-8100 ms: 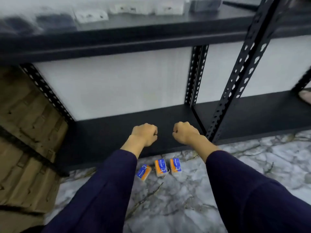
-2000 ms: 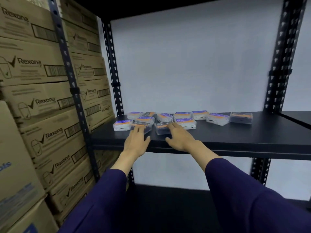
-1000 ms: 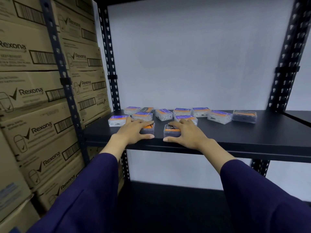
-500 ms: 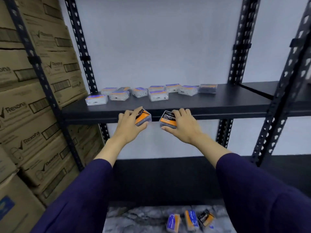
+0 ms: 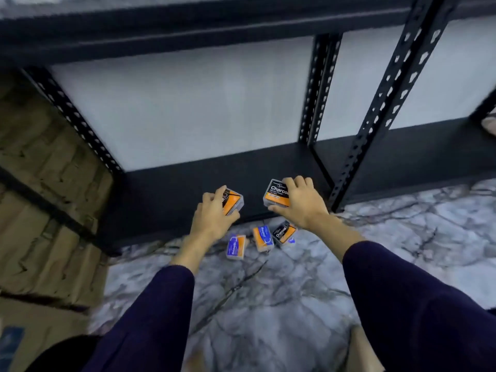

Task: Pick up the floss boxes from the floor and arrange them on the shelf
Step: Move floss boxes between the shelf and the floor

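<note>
My left hand (image 5: 212, 218) grips a black-and-orange floss box (image 5: 233, 202) in the air in front of the bottom shelf (image 5: 166, 189). My right hand (image 5: 302, 204) grips another black-and-orange box marked "Charcoal" (image 5: 276, 193) at the same height. Below my hands three floss boxes lie on the marble floor (image 5: 281, 291): a blue-and-orange one (image 5: 236, 247), a second blue-and-orange one (image 5: 263, 238) and a black-and-orange one (image 5: 284, 232). The upper shelf (image 5: 188, 25) shows only as a blurred black edge at the top.
Black perforated uprights (image 5: 389, 98) stand right of my hands, another upright (image 5: 75, 119) at the left. Stacked cardboard cartons (image 5: 40, 210) fill the left side. A white back panel (image 5: 201, 103) closes the shelf bay. Someone's foot (image 5: 489, 124) shows at the far right.
My view has dropped from the upper shelf to the floor. Both hands pulled a black-and-orange box each off the upper shelf and carried them down to the bottom shelf's level.
</note>
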Demonstrator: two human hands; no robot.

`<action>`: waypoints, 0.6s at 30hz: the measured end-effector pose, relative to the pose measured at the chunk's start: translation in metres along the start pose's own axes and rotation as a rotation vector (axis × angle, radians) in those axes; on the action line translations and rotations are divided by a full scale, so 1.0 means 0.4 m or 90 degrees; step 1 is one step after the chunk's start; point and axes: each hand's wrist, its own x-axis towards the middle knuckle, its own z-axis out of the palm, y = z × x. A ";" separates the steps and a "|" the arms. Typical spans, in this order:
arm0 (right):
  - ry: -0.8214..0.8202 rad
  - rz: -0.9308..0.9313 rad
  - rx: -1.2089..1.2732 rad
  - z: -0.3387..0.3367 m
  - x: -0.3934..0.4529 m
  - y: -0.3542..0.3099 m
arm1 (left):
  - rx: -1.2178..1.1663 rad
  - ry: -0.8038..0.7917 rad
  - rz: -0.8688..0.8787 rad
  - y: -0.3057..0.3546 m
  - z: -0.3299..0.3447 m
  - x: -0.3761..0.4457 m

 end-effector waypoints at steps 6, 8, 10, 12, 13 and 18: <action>-0.116 0.091 -0.003 0.223 0.031 0.137 | 0.004 -0.088 -0.103 -0.113 0.233 0.066; -0.143 0.111 -0.012 0.289 0.048 0.173 | 0.003 -0.084 -0.125 -0.145 0.289 0.087; -0.166 0.131 -0.017 0.350 0.066 0.202 | -0.004 -0.079 -0.141 -0.177 0.336 0.108; -0.186 0.154 -0.018 0.405 0.081 0.221 | -0.005 -0.085 -0.160 -0.205 0.376 0.124; -0.189 0.168 -0.014 0.430 0.088 0.227 | -0.006 -0.086 -0.167 -0.217 0.392 0.131; -0.186 0.220 0.041 0.533 0.124 0.244 | -0.022 -0.106 -0.179 -0.273 0.452 0.158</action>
